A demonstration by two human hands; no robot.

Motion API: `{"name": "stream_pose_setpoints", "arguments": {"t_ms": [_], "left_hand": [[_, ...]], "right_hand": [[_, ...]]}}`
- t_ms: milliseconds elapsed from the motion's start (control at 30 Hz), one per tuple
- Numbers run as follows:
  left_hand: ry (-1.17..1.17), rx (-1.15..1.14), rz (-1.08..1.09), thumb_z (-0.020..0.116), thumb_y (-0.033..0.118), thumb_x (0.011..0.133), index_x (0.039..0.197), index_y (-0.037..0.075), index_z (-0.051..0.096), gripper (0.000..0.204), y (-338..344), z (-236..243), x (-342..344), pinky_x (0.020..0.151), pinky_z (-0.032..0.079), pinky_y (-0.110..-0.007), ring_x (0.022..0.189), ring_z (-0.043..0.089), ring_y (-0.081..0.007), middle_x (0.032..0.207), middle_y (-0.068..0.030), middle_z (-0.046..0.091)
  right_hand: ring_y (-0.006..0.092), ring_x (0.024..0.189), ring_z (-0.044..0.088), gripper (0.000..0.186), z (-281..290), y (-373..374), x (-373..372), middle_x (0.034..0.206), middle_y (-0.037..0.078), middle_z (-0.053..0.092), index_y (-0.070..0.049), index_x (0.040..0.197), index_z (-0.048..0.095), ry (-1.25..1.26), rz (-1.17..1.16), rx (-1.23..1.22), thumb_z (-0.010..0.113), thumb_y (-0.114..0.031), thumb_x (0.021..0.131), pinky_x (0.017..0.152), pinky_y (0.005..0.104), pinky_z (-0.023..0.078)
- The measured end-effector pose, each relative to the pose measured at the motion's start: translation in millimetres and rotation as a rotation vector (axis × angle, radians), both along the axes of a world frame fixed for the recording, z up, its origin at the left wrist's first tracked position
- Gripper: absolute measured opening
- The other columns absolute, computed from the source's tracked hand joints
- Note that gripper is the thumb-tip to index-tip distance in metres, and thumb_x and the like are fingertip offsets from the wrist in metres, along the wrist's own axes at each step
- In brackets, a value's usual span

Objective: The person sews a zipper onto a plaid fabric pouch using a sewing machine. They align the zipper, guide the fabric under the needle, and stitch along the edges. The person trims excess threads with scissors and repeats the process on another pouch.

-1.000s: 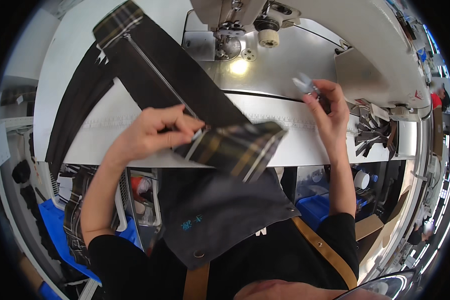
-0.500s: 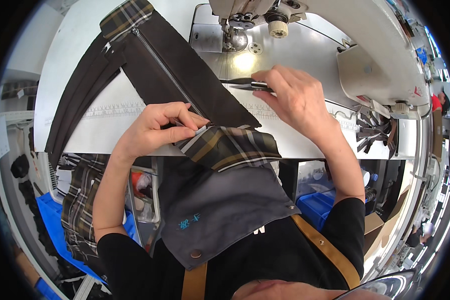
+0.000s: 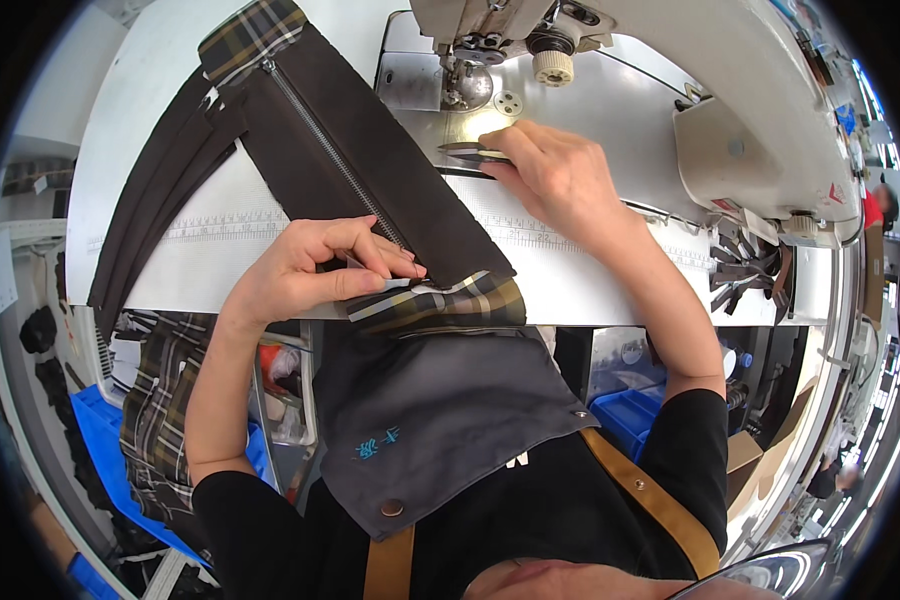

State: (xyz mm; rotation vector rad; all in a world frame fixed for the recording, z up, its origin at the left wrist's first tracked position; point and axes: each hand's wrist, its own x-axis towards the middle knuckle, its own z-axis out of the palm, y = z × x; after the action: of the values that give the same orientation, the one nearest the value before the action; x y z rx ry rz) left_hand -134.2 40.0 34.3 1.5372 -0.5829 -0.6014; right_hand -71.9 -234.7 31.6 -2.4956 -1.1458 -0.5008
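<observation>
A long dark brown fabric piece [image 3: 410, 180] with a metal zipper [image 3: 335, 155] lies slantwise on the white table. Plaid fabric caps its far end, and another plaid flap [image 3: 460, 302] hangs at the near table edge. My left hand [image 3: 325, 265] pinches the seam where that flap meets the brown fabric, near the zipper's lower end; a pale edge shows at the fingertips. My right hand [image 3: 560, 175] is closed around thread snips [image 3: 470, 152], their blades pointing left, just right of the brown fabric and apart from it.
A sewing machine [image 3: 740, 80] stands at the back right, its needle area [image 3: 465, 85] beyond the snips. Printed rulers [image 3: 220, 225] run along the table. Dark scraps [image 3: 745, 270] lie at right. Plaid fabric [image 3: 160, 420] hangs over a blue bin [image 3: 100, 430] below left.
My right hand and the snips have moved slightly left and away from me. The near plaid flap has shifted left and folded down, while my left hand keeps its pinch, slightly lower.
</observation>
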Motion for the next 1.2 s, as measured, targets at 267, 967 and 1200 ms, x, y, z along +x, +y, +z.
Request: {"name": "stream_pose_setpoints", "arguments": {"t_ms": [267, 967, 1200], "left_hand": [[-0.129, -0.25, 0.832, 0.059, 0.015, 0.087, 0.107, 0.0, 0.06, 0.025, -8, -5, -42, 0.107, 0.025, -0.04, 0.117, 0.052, -0.0239, 0.118, -0.0134, 0.061], [0.072, 0.153, 1.785, 0.066, 0.015, 0.084, 0.11, -0.002, 0.06, 0.032, 187, 68, -258, 0.073, 0.05, -0.025, 0.081, 0.063, -0.0124, 0.096, -0.0082, 0.066], [-0.324, 1.45, 1.442, 0.067, 0.013, 0.078, 0.118, 0.004, 0.059, 0.042, 243, 17, -330, 0.092, 0.043, -0.037, 0.108, 0.057, -0.0319, 0.116, -0.0164, 0.06]], "right_hand": [[0.029, 0.091, 0.061, 0.037, 8, -37, -10, 0.11, 0.011, 0.061, -0.01, 0.107, 0.061, 0.028, -0.192, -0.125, 0.072, -0.022, 0.074, 0.078, 0.0405, 0.048], [0.0365, 0.123, 0.044, 0.044, -7, 34, -52, 0.125, 0.016, 0.055, -0.001, 0.121, 0.055, 0.259, 0.208, 0.106, 0.065, -0.012, 0.08, 0.102, 0.0432, 0.034], [0.0357, 0.123, 0.043, 0.035, -6, 37, -53, 0.124, 0.014, 0.056, -0.002, 0.118, 0.057, 0.313, 0.151, 0.087, 0.061, -0.009, 0.084, 0.102, 0.0427, 0.033]]}}
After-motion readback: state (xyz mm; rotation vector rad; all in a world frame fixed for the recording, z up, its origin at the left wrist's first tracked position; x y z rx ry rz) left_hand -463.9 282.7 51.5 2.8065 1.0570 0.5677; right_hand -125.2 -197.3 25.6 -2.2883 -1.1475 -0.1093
